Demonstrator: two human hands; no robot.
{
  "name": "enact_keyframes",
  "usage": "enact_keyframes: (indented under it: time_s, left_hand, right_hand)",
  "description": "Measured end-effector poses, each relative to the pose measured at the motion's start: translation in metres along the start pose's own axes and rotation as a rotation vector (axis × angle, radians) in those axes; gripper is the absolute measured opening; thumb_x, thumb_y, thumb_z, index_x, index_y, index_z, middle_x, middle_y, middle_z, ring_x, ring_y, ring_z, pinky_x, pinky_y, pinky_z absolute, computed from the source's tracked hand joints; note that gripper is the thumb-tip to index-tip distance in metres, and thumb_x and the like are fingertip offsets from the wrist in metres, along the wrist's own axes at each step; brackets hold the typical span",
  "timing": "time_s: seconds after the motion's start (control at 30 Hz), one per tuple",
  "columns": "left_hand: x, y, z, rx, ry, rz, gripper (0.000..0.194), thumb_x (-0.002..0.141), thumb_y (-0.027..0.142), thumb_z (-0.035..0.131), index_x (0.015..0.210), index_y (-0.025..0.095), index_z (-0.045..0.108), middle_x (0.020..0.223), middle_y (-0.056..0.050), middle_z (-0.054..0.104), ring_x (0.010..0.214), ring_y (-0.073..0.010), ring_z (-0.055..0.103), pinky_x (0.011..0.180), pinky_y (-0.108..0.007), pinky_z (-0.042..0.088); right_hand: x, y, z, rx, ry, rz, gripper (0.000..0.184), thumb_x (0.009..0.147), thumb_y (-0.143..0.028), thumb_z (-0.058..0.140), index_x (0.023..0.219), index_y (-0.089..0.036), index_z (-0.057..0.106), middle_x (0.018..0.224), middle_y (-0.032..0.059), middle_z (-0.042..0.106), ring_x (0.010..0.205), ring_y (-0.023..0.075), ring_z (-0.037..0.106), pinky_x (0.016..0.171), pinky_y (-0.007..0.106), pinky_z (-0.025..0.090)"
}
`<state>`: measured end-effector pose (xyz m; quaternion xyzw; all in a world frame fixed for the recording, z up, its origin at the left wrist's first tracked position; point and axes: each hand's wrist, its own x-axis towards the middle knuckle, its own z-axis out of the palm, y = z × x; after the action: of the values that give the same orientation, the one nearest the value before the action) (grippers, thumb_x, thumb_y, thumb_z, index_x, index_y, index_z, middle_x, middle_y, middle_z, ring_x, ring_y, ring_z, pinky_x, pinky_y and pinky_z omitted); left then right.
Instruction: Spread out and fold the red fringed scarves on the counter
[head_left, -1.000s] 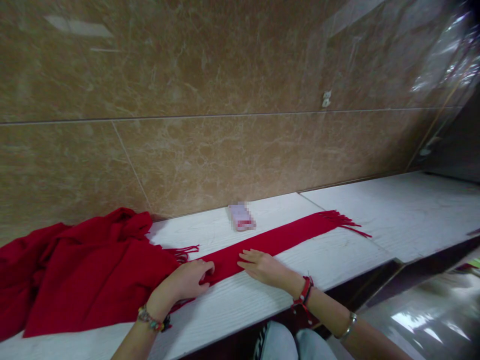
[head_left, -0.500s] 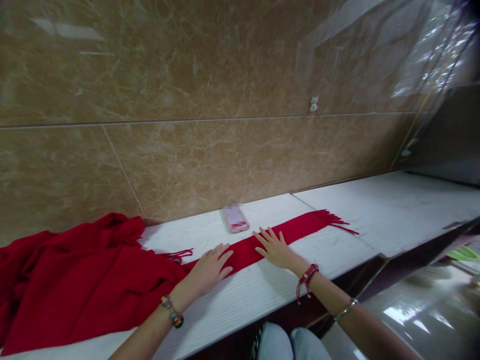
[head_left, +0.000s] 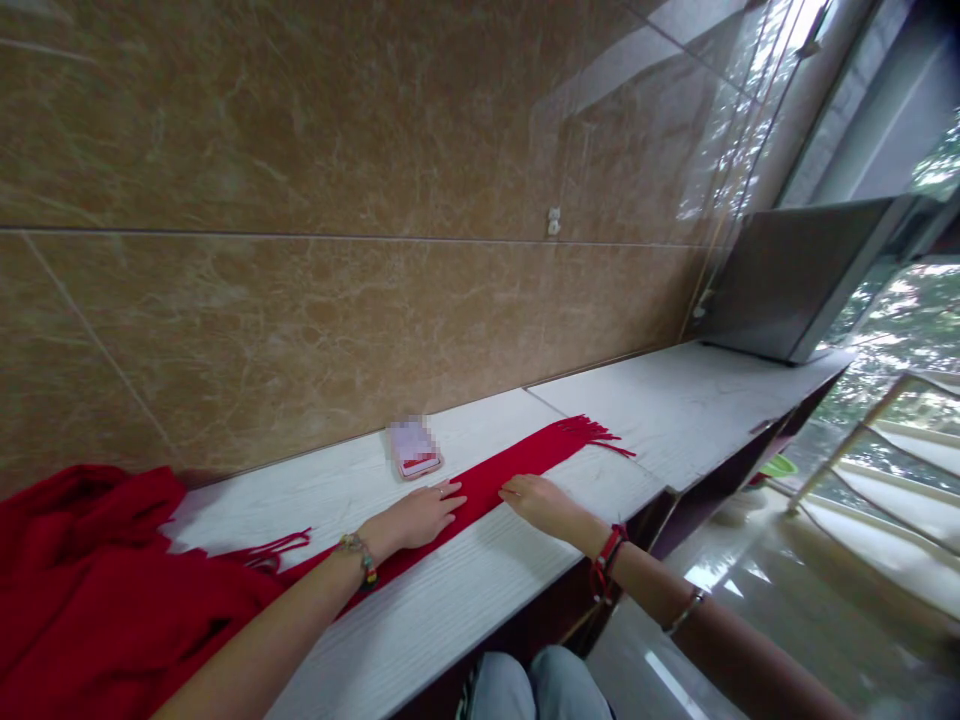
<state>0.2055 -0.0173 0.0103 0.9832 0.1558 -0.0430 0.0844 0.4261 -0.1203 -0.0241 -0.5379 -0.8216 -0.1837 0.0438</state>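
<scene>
Red scarf (head_left: 486,485) flat on white counter (head_left: 450,620), fringe (head_left: 585,430) at 2 o'clock from both hands. Left hand (head_left: 424,515) rests on scarf, fingers slightly apart; phone (head_left: 415,450) at its 12 o'clock. Right hand (head_left: 531,500) at scarf's near edge, fingers bent together; cannot tell whether clamped.
</scene>
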Motion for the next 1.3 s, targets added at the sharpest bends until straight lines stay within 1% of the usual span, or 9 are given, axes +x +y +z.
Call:
enact_keyframes:
  time_s: [0.13, 0.27, 0.43, 0.5, 0.57, 0.67, 0.77, 1.03, 1.3]
  left_hand:
    - [0.024, 0.0, -0.014, 0.018, -0.015, 0.056, 0.034, 0.082, 0.025, 0.04, 0.114, 0.023, 0.053, 0.123, -0.006, 0.049, 0.107, -0.0182, 0.048, 0.093, -0.029, 0.034]
    - [0.048, -0.009, -0.024, 0.013, -0.035, -0.02, 0.024, 0.076, 0.022, 0.047, 0.096, 0.021, 0.06, 0.109, -0.006, 0.055, 0.095, -0.0171, 0.053, 0.085, -0.027, 0.038]
    - [0.077, -0.021, -0.02, -0.014, -0.017, -0.22, 0.052, 0.066, 0.027, 0.058, 0.115, 0.015, 0.047, 0.095, -0.009, 0.061, 0.084, -0.0211, 0.057, 0.068, -0.028, 0.042]
    - [0.085, -0.021, -0.019, -0.034, -0.036, -0.269, 0.047, 0.064, 0.027, 0.059, 0.108, 0.014, 0.052, 0.089, -0.008, 0.063, 0.08, -0.0206, 0.057, 0.065, -0.027, 0.042]
    - [0.091, -0.02, -0.02, -0.061, -0.079, -0.302, 0.031, 0.062, 0.026, 0.058, 0.089, 0.013, 0.062, 0.076, -0.006, 0.064, 0.072, -0.0197, 0.057, 0.06, -0.026, 0.041]
    - [0.095, -0.02, -0.026, -0.123, -0.128, -0.321, 0.017, 0.061, 0.027, 0.055, 0.067, 0.014, 0.063, 0.06, -0.002, 0.062, 0.06, -0.0163, 0.054, 0.054, -0.024, 0.039]
    - [0.096, -0.02, -0.032, -0.209, -0.123, -0.315, 0.017, 0.06, 0.024, 0.053, 0.069, 0.016, 0.064, 0.062, 0.001, 0.062, 0.06, -0.0135, 0.053, 0.054, -0.021, 0.038]
    - [0.096, -0.028, -0.04, -0.408, -0.114, -0.349, 0.03, 0.062, 0.023, 0.048, 0.087, 0.015, 0.063, 0.073, 0.0, 0.063, 0.064, -0.013, 0.053, 0.052, -0.021, 0.038]
    - [0.098, -0.03, -0.028, -0.408, -0.085, -0.396, 0.029, 0.058, 0.017, 0.047, 0.08, 0.013, 0.065, 0.067, 0.0, 0.063, 0.062, -0.0126, 0.052, 0.052, -0.02, 0.037]
  right_hand:
    - [0.007, -0.002, -0.003, -0.087, -0.04, -0.101, 0.014, 0.082, -0.006, 0.045, 0.087, -0.01, 0.058, 0.081, 0.0076, 0.061, 0.075, 0.0165, 0.055, 0.067, 0.029, 0.044]
    - [0.012, -0.001, -0.012, -0.128, -0.011, -0.259, 0.016, 0.085, -0.007, 0.041, 0.087, -0.01, 0.056, 0.079, 0.007, 0.06, 0.073, 0.0154, 0.055, 0.064, 0.028, 0.042]
    - [0.021, -0.002, -0.016, -0.164, 0.052, -0.349, 0.015, 0.084, -0.006, 0.041, 0.087, -0.01, 0.055, 0.071, 0.0051, 0.06, 0.067, 0.0154, 0.054, 0.058, 0.027, 0.039]
    - [0.023, -0.004, -0.015, -0.175, 0.076, -0.354, 0.015, 0.084, -0.006, 0.041, 0.086, -0.01, 0.055, 0.07, 0.0049, 0.059, 0.065, 0.0156, 0.054, 0.057, 0.028, 0.038]
    - [0.023, -0.005, -0.012, -0.177, 0.091, -0.349, 0.015, 0.084, -0.006, 0.041, 0.083, -0.011, 0.055, 0.069, 0.0047, 0.059, 0.065, 0.0154, 0.053, 0.057, 0.028, 0.038]
    - [0.02, -0.007, -0.008, -0.145, 0.115, -0.288, 0.015, 0.085, -0.008, 0.04, 0.083, -0.012, 0.054, 0.069, 0.0038, 0.058, 0.065, 0.0145, 0.053, 0.058, 0.028, 0.037]
    - [0.018, -0.009, -0.006, -0.12, 0.16, -0.246, 0.015, 0.087, -0.013, 0.039, 0.091, -0.013, 0.054, 0.071, 0.0033, 0.057, 0.067, 0.0142, 0.051, 0.059, 0.028, 0.036]
    - [0.019, -0.009, -0.014, -0.125, 0.232, -0.266, 0.025, 0.09, -0.014, 0.033, 0.111, -0.013, 0.048, 0.082, 0.0059, 0.058, 0.075, 0.0149, 0.05, 0.064, 0.029, 0.034]
    - [0.018, -0.012, 0.003, -0.087, 0.218, -0.174, 0.018, 0.089, -0.014, 0.038, 0.093, -0.015, 0.055, 0.077, 0.0046, 0.056, 0.07, 0.0149, 0.048, 0.062, 0.029, 0.034]
